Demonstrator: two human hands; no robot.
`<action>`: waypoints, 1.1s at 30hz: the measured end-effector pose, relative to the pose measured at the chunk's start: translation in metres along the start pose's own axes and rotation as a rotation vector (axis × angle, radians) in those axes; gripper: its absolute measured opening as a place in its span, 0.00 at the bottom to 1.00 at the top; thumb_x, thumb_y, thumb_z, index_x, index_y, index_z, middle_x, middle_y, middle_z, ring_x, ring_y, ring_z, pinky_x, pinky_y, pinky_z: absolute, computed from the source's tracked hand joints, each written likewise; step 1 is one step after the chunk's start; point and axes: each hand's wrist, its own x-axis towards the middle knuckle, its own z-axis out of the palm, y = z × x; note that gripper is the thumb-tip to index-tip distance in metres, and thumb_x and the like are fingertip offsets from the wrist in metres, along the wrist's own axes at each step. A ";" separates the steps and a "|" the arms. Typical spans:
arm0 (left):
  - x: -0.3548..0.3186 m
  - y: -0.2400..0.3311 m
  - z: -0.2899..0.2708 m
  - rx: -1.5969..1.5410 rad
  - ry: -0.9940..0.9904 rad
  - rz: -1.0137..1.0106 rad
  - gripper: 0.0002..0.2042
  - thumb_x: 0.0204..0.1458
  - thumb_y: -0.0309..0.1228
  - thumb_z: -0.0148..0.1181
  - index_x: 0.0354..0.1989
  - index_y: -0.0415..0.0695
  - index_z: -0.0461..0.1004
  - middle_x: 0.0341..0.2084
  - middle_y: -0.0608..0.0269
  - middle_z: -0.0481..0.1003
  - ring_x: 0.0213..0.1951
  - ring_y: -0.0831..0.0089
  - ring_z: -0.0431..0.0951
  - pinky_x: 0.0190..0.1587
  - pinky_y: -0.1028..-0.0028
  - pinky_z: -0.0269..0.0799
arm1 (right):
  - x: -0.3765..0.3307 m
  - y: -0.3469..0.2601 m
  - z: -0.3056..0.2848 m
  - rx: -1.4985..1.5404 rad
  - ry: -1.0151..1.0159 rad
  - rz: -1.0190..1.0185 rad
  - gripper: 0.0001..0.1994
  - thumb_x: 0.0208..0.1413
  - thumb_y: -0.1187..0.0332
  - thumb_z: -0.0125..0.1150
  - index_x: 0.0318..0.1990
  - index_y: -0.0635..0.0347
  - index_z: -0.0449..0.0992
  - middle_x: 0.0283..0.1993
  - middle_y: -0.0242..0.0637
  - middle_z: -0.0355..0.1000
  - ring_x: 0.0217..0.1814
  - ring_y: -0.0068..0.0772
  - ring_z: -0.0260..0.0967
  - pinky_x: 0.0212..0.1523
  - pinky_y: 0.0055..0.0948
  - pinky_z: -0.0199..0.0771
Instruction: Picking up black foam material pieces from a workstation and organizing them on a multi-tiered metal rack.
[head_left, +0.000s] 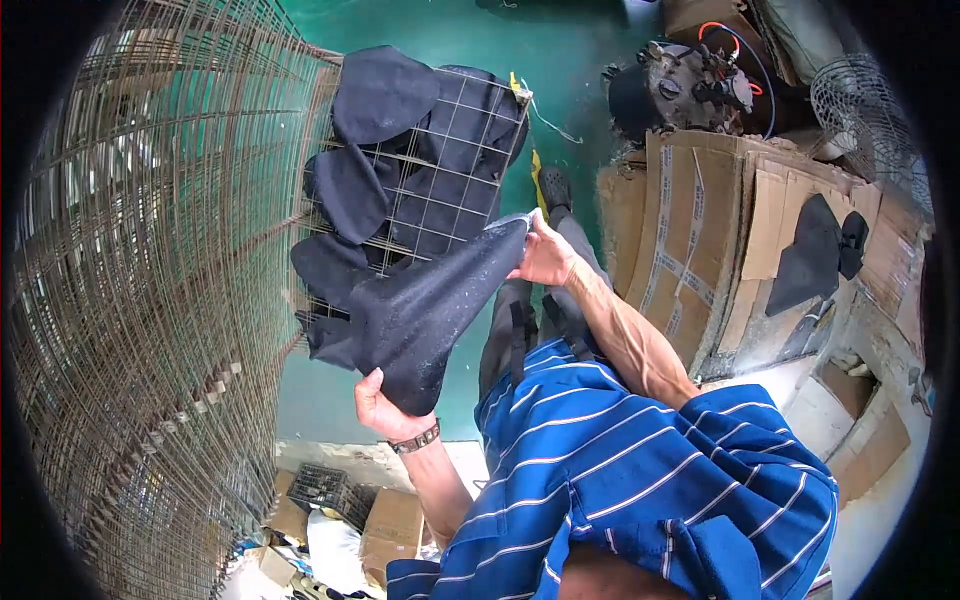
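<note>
A large black felt-like piece (432, 308), speckled with pale dust, is stretched between my two hands. My left hand (392, 408) grips its lower edge, thumb on top; a dark bracelet circles that wrist. At the upper right corner, my right hand (546, 256) pinches the piece, where a whitish edge shows. Just beyond it stands a wire mesh rack (462, 112) with several similar pieces on it, among them a rounded black piece (384, 94) at the top and a folded one (346, 192) below. The held piece overlaps part of the rack.
Stacked wire mesh panels (170, 270) fill the left side. At the right stand a large cardboard box (690, 230) with dark pieces (806, 258) on it and a dirty machine (684, 88) with hoses behind. Near the lower left are a black crate (322, 490) and a carton (392, 528).
</note>
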 end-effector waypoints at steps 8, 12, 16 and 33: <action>0.007 -0.003 -0.019 -0.098 0.075 0.021 0.31 0.45 0.29 0.58 0.62 0.31 0.69 0.60 0.43 0.73 0.59 0.45 0.74 0.66 0.48 0.68 | -0.008 -0.017 -0.034 -0.067 -0.065 0.175 0.53 0.57 0.19 0.28 0.64 0.61 0.74 0.54 0.45 0.81 0.58 0.45 0.74 0.64 0.48 0.64; 0.041 -0.031 -0.044 -0.147 0.188 0.065 0.30 0.47 0.30 0.59 0.62 0.34 0.70 0.58 0.48 0.74 0.59 0.50 0.76 0.64 0.50 0.70 | -0.008 -0.019 -0.036 -0.495 0.215 0.359 0.54 0.57 0.18 0.24 0.69 0.59 0.68 0.61 0.47 0.76 0.66 0.45 0.69 0.69 0.54 0.57; 0.095 -0.051 -0.048 -0.222 0.196 0.104 0.28 0.48 0.34 0.59 0.59 0.33 0.73 0.56 0.49 0.77 0.56 0.50 0.78 0.61 0.52 0.74 | -0.010 -0.020 -0.039 -0.709 0.392 0.376 0.52 0.61 0.22 0.21 0.70 0.61 0.65 0.63 0.49 0.75 0.66 0.46 0.68 0.69 0.50 0.60; 0.376 -0.351 -0.289 -0.706 0.604 0.291 0.25 0.49 0.31 0.60 0.59 0.43 0.74 0.52 0.56 0.79 0.47 0.58 0.82 0.53 0.51 0.80 | 0.050 -0.063 -0.109 -0.827 0.567 0.376 0.34 0.70 0.35 0.40 0.63 0.57 0.72 0.57 0.42 0.78 0.58 0.36 0.75 0.60 0.40 0.70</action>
